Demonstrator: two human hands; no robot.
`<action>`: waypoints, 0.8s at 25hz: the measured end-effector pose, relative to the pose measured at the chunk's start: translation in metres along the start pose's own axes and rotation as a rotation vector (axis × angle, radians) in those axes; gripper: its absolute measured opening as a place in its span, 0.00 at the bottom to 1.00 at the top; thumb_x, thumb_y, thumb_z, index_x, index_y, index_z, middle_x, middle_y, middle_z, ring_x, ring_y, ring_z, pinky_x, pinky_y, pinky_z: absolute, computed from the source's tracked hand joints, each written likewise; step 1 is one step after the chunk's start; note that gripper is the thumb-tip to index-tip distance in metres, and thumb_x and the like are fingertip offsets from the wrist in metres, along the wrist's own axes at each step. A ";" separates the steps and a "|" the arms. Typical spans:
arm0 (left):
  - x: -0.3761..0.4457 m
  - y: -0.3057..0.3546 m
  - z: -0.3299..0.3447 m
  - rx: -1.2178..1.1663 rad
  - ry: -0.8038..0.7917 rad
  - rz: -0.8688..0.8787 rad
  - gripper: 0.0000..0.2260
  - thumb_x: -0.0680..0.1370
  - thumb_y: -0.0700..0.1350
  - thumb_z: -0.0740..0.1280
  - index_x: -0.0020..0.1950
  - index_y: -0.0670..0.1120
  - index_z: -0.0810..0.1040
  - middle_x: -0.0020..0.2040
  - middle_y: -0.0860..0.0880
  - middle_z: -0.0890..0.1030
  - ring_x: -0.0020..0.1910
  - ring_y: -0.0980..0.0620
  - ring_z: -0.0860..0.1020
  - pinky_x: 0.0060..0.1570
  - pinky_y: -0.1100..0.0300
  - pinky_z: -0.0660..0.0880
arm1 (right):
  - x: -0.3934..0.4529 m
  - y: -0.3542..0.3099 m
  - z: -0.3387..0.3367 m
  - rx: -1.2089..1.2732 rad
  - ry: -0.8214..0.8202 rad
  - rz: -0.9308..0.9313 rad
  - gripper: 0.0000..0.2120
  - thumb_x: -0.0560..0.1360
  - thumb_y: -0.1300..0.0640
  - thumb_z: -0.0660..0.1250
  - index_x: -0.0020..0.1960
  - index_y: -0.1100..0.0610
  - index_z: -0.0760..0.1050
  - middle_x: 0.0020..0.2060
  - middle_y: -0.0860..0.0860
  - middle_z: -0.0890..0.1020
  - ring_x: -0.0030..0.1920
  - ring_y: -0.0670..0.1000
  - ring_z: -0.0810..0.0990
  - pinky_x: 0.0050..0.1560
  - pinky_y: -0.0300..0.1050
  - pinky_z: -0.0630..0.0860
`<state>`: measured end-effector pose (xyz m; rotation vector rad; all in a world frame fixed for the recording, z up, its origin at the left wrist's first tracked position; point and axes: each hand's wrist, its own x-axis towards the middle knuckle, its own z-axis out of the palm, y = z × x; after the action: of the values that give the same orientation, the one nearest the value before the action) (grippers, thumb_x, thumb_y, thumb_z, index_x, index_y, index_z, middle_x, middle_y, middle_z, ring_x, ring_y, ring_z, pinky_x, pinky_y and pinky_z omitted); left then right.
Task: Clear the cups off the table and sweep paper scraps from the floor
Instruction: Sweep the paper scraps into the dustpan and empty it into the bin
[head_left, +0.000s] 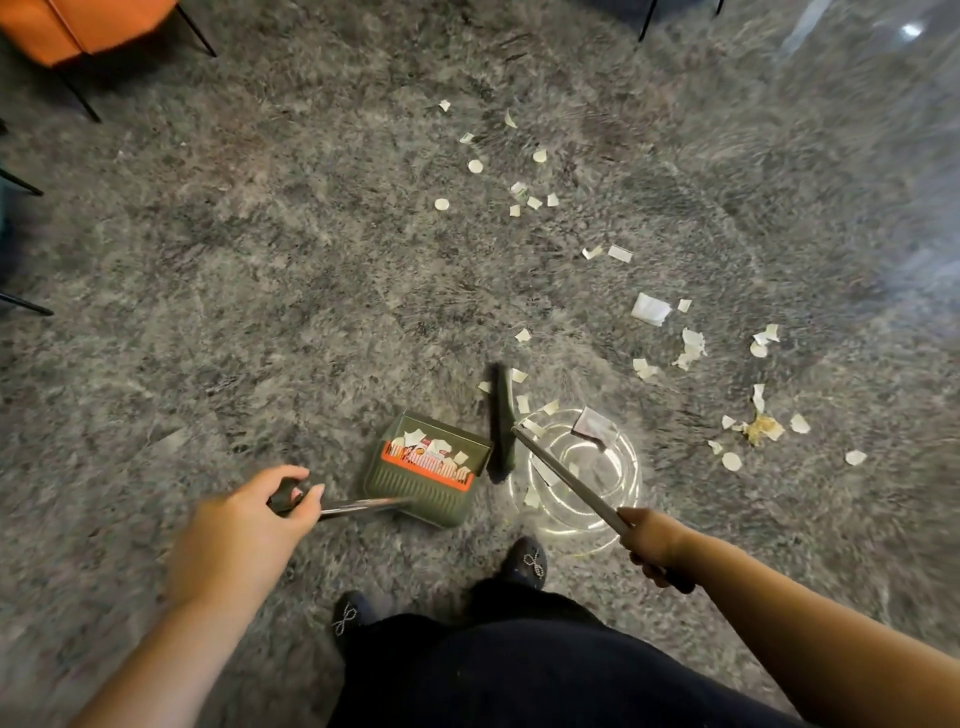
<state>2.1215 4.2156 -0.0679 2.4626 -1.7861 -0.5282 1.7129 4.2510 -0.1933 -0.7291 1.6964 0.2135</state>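
Nearest, two dark slippers with pale bow stitching (527, 560) stand on the speckled grey stone floor (249, 291). The left hand (249, 525) is curled round the black grip of a chromed metal handle (358, 506) leading to a ribbed olive-green plastic dustpan (423, 480) with an orange comb edge, several scraps lying inside it. The right hand (652, 543) is clamped on the slim metal shaft of a dark-bristled broom (503, 421), its head just right of the pan. Torn white paper scraps (649, 309), round, square and ragged, lie strewn beyond and rightward. Farthest, an orange upholstered chair on thin black legs (78, 26).
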 end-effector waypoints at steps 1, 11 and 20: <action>-0.004 0.006 0.001 -0.003 0.007 0.009 0.10 0.72 0.58 0.70 0.51 0.58 0.81 0.23 0.50 0.75 0.23 0.46 0.74 0.24 0.60 0.71 | 0.000 0.005 -0.004 -0.001 0.007 -0.017 0.10 0.79 0.61 0.58 0.59 0.55 0.70 0.31 0.53 0.67 0.22 0.48 0.63 0.23 0.38 0.61; -0.017 0.026 -0.003 0.079 0.011 0.031 0.11 0.72 0.62 0.68 0.51 0.61 0.80 0.24 0.52 0.75 0.24 0.50 0.74 0.22 0.63 0.66 | -0.032 0.041 0.000 -0.061 -0.002 -0.097 0.22 0.79 0.59 0.59 0.71 0.45 0.65 0.29 0.52 0.68 0.21 0.47 0.66 0.22 0.39 0.66; -0.040 -0.006 0.003 0.105 0.016 0.148 0.10 0.72 0.60 0.70 0.50 0.59 0.81 0.21 0.56 0.72 0.20 0.55 0.71 0.20 0.66 0.62 | -0.047 0.067 0.038 -0.023 -0.019 -0.063 0.19 0.79 0.62 0.58 0.68 0.49 0.71 0.28 0.51 0.65 0.17 0.45 0.62 0.21 0.36 0.61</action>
<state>2.1147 4.2551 -0.0626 2.3658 -2.0181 -0.4124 1.7102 4.3392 -0.1758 -0.7936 1.6525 0.1957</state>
